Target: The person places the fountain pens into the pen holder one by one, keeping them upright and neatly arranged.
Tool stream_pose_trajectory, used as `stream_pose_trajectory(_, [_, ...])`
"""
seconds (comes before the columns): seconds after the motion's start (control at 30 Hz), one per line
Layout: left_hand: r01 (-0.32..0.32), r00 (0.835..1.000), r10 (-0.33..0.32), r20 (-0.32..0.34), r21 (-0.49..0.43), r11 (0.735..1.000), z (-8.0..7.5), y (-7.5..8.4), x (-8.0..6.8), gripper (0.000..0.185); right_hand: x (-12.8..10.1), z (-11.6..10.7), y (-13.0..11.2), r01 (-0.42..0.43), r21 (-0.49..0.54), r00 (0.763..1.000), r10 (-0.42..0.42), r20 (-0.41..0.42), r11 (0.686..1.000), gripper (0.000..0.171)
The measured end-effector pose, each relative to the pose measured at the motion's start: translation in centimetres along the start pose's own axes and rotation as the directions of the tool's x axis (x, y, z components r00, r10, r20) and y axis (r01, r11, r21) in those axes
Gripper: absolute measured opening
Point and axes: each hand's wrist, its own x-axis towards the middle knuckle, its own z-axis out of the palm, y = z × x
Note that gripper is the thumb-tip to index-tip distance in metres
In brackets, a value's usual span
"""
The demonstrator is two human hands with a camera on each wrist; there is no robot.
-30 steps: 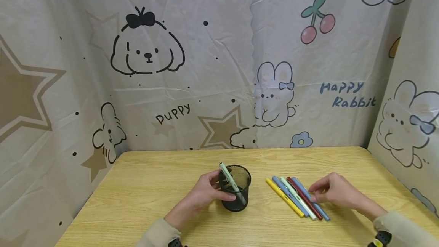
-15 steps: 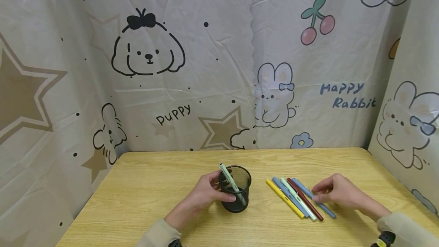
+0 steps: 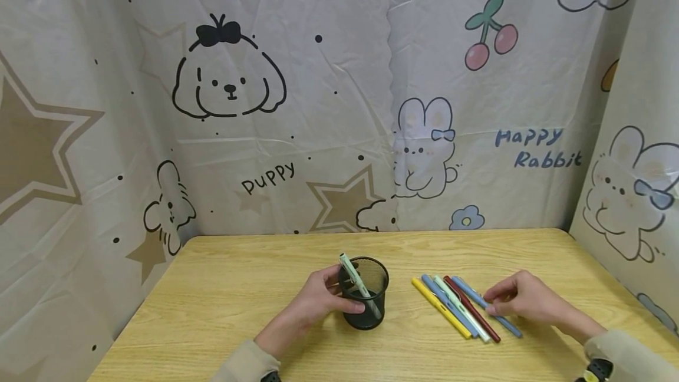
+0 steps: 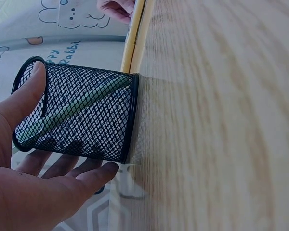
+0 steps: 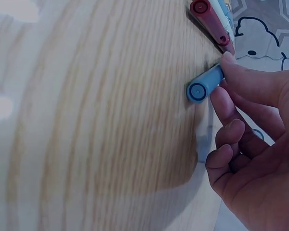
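Note:
My left hand (image 3: 318,299) grips a black mesh pen holder (image 3: 378,305) from its left side, thumb over the near rim and fingers behind. One light green pen (image 3: 354,275) leans inside it, its top past the rim; the left wrist view shows it slanting behind the mesh (image 4: 86,103). At the right, my right hand (image 3: 525,298) pinches a blue pen (image 3: 506,324) between thumb and fingers, low over the table. In the right wrist view the end of this blue pen (image 5: 204,85) sticks out beyond the thumb, and the remaining fingers curl loosely.
Left of the pinched pen lie a dark red pen (image 3: 480,314), a pale green pen (image 3: 460,306), another blue pen (image 3: 451,305) and a yellow pen (image 3: 440,306), side by side on the wooden table (image 3: 254,264). A patterned cloth (image 3: 297,105) hangs behind.
My right hand has shifted slightly right with the blue pen, opening a gap between it and the dark red pen. The left hand and pen holder stay in place.

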Motion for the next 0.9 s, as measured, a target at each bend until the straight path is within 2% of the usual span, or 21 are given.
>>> stream_pose_trajectory(0.53, [0.001, 1.000, -0.001, -0.002, 0.001, 1.000, -0.01, 0.05, -0.02, 0.083, -0.02, -0.21, -0.51, -0.035, -0.023, 0.999, 0.035, -0.011, 0.999, 0.028])
stream_pose_trajectory(0.9, [-0.012, 1.000, 0.013, 0.009, -0.004, 1.000, -0.05, -0.06, 0.01, 0.082, 0.05, -0.07, -0.24, -0.011, -0.070, 1.000, 0.009, -0.030, 0.997, 0.024])
